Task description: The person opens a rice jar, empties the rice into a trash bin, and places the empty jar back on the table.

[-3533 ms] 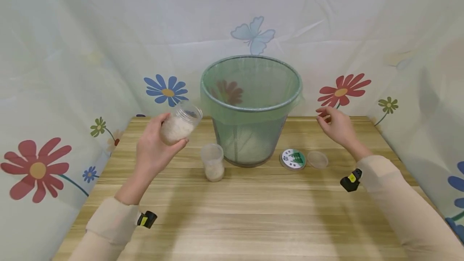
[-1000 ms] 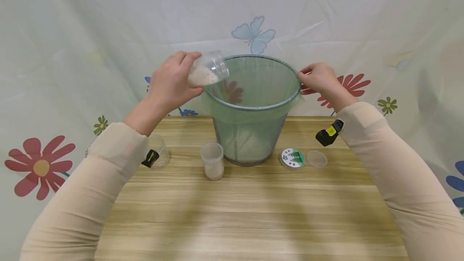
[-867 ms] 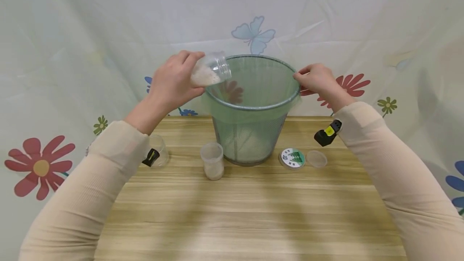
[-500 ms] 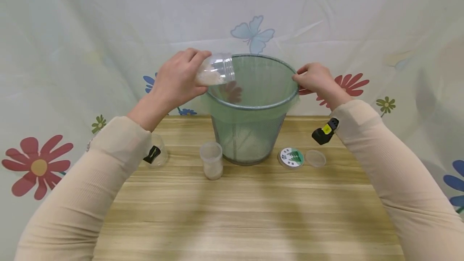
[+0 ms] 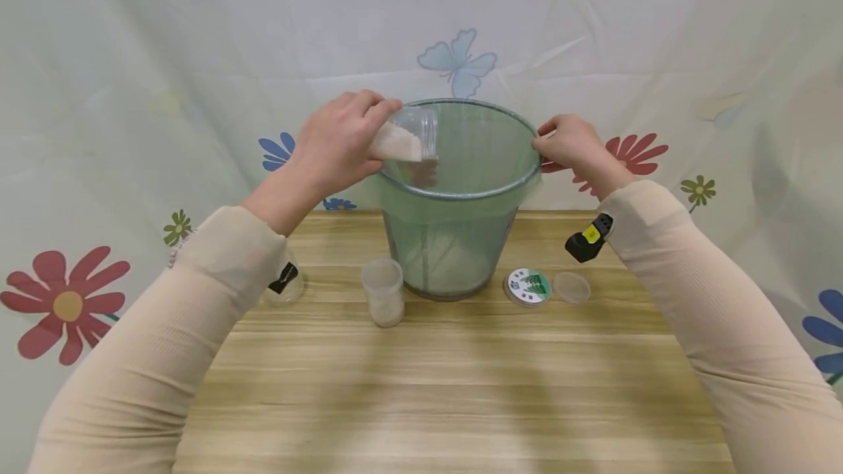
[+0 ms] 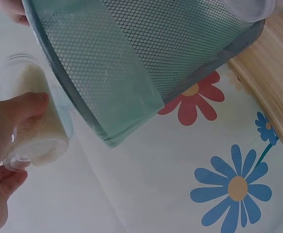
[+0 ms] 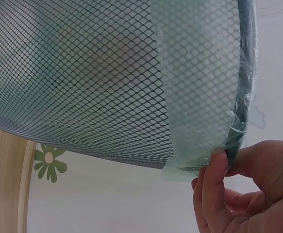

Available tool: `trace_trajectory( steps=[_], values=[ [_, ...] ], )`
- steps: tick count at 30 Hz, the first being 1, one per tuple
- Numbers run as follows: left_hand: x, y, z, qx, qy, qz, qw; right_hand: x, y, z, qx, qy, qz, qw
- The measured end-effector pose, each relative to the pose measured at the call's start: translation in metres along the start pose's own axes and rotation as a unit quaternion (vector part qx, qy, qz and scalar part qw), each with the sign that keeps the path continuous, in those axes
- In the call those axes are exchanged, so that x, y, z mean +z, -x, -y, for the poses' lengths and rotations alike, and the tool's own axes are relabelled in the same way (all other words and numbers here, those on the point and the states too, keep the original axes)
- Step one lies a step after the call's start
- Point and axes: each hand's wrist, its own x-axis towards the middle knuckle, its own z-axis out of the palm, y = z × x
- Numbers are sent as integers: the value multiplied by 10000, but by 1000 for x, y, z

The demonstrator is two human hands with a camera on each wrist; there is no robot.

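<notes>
Item: clear jar (image 5: 411,127), held above the left rim of the mesh bin (image 5: 454,262), part-filled with white grains (image 5: 397,145) that lie along its lower wall towards the threaded mouth; long axis near level, mouth pointing right in my head view, over the bin's opening. Item: left hand (image 5: 342,139), fingers and thumb curled round that jar, a grip I can also see in the left wrist view. Item: the bin itself, upright on the table (image 5: 448,386), holding a green liner (image 7: 194,82) folded down over its rim; a pale area shows through the lower wall, and I cannot tell what it is. Item: right hand (image 5: 571,143), thumb and fingers closed narrow, pinching the liner at the right of the rim. Item: second jar (image 5: 384,295), upright near the bin's front left, mouth up, whitish contents in its lower part. Item: third clear vessel (image 5: 285,299), farther left, partly hidden by a black wrist unit (image 5: 283,278); its contents I cannot make out. Item: labelled lid (image 5: 527,286), white and green, flat, right of the bin. Item: translucent disc (image 5: 571,287), flat, just beside that lid
</notes>
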Motion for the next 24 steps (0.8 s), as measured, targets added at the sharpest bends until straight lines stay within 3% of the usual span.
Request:
trace_trajectory(
  steps=[11, 24],
  values=[
    [6, -1, -3, 310, -270, -73, 9991, 2, -2, -2, -56, 8, 25, 10000],
    [10, 1, 0, 665, -520, -435, 9955, 2, -2, -1, -66, 67, 9, 10000]
  ],
)
